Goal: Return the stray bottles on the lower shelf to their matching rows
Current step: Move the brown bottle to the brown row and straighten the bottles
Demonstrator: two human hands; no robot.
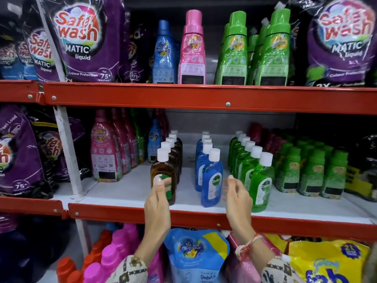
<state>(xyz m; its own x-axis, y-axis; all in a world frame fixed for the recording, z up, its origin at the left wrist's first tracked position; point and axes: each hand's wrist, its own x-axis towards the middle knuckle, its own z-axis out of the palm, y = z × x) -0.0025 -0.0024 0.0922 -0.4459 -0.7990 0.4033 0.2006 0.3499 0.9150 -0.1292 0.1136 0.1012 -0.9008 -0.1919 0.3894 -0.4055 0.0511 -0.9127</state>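
Three rows of small white-capped bottles run back from the front of the lower shelf (183,202). The front brown bottle (163,172) heads the left row, the front blue bottle (211,178) the middle row, the front green bottle (262,184) the right row. My left hand (158,203) is raised in front of the brown bottle, fingertips at its label, without a clear grip. My right hand (237,199) hangs between the blue and green front bottles, fingers loosely curled and holding nothing. Each row looks uniform in colour.
Pink softener bottles (105,152) stand left of the brown row, green ones (312,170) right of the green row. Red shelf beams (204,98) run above and below. Purple detergent pouches (20,156) fill the far left. Pouches and bottles sit on the shelf underneath.
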